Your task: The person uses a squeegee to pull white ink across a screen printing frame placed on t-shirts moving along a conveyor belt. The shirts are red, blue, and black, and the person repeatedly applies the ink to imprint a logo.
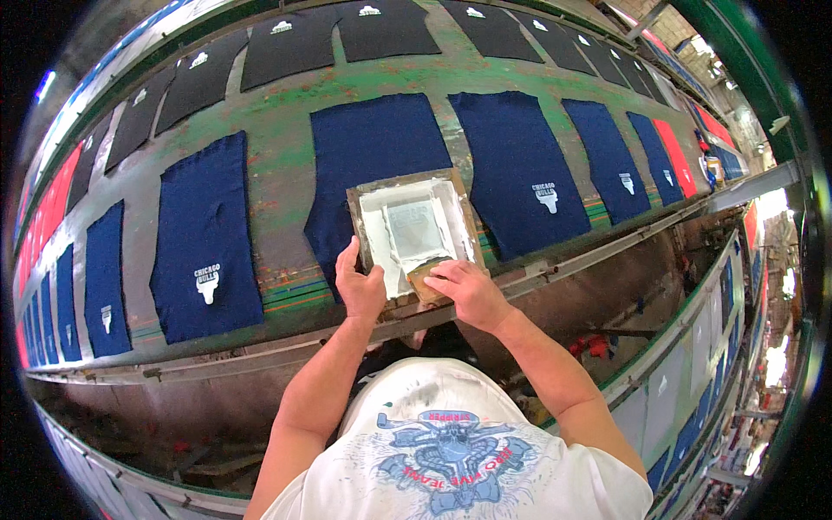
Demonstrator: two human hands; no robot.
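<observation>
A wooden screen-printing frame [407, 181] lies over the lower part of a navy fabric panel [379, 134]. White ink coats the inside of the frame around a small pale mesh window [412, 225]. My left hand [360, 284] grips the frame's near left side, thumb over the rim. In my right hand [472, 293] is a wooden-handled squeegee [421, 284], held inside the frame at its near edge. The squeegee's blade and the fabric beneath the frame are hidden.
Navy panels with white prints [208, 251] [529, 178] lie on both sides along the long green table [277, 117]. Black printed panels [290, 48] line its far side. A metal rail [607, 238] edges the table near me. Another table with panels [667, 381] stands behind at right.
</observation>
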